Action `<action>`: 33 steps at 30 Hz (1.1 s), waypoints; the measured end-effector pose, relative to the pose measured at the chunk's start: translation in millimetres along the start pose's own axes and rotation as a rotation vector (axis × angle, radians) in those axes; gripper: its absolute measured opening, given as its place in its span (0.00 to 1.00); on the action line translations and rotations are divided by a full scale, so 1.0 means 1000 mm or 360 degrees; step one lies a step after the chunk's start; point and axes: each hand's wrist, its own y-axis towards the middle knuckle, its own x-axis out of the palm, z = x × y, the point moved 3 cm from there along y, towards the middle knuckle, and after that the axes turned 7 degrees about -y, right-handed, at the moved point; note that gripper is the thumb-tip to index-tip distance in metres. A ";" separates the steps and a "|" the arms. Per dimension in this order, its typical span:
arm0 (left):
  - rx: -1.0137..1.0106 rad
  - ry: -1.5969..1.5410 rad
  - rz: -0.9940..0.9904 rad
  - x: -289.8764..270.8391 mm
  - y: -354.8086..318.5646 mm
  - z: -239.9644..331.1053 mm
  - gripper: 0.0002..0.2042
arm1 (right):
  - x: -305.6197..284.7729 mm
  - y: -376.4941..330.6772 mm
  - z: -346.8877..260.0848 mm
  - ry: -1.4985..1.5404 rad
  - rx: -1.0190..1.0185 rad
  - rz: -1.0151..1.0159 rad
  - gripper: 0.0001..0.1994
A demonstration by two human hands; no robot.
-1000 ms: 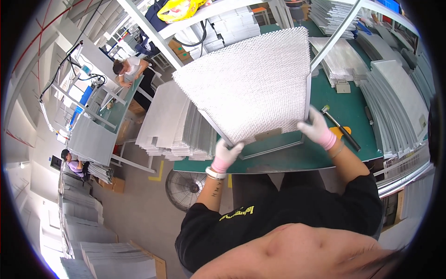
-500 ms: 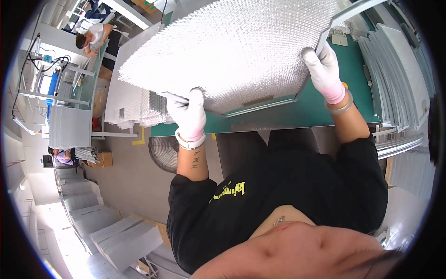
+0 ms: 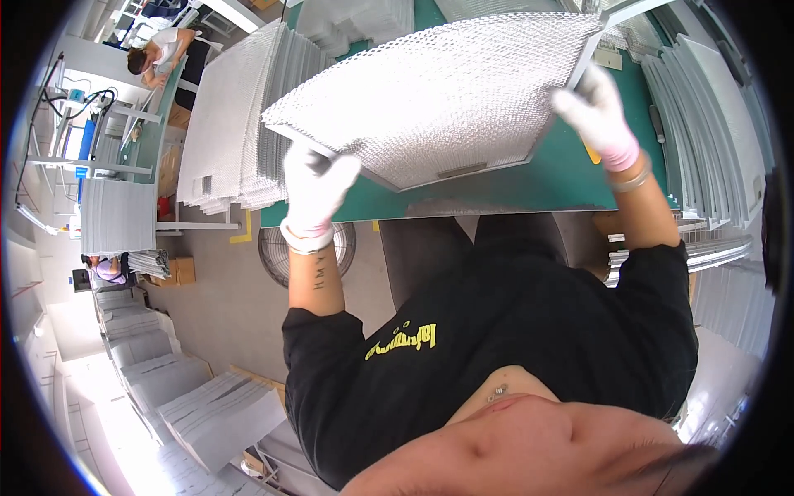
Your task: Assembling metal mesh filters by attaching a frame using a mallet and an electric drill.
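A silver mesh panel (image 3: pixel 430 99) rests on the green-topped table (image 3: pixel 463 194), its thin metal frame (image 3: pixel 376 178) showing along the left, near and right edges. Beside the panel's left corner is my left hand (image 3: pixel 318 190), in a white glove, blurred, with thumb and fingers spread. At the right edge my right hand (image 3: pixel 597 116), gloved in white with a pink cuff, has its thumb toward the mesh and its fingers apart. Whether either hand still touches the frame is hard to tell. A small brownish strip (image 3: pixel 461 171) sits at the panel's near edge.
Left of the panel stands a stack of mesh sheets (image 3: pixel 240 124). Flat frames (image 3: pixel 703 132) are piled at the right. More mesh pieces (image 3: pixel 356 21) lie at the back. A floor fan (image 3: pixel 273 252) stands below the table; another person (image 3: pixel 161 54) works at the far left.
The mesh panel has dropped lower, uncovering the pieces behind it and its left frame edge. My left hand has moved left and my right hand right, loosening from the edges.
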 end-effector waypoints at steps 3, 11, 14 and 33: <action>0.0478 0.0258 0.0101 -0.040 -0.006 0.001 0.25 | -0.014 0.012 -0.026 -0.0137 -0.0140 0.0167 0.21; 0.0997 -0.0288 -0.0376 0.046 -0.019 0.046 0.15 | 0.012 -0.019 -0.058 -0.0206 -0.0783 0.0036 0.09; 0.0932 -0.0973 -0.1769 0.035 -0.022 0.031 0.20 | 0.008 -0.056 -0.057 0.0112 -0.0917 -0.0368 0.05; -0.0362 0.0566 -0.1590 0.064 -0.037 -0.074 0.25 | 0.018 -0.087 -0.081 -0.0252 -0.1322 -0.0800 0.12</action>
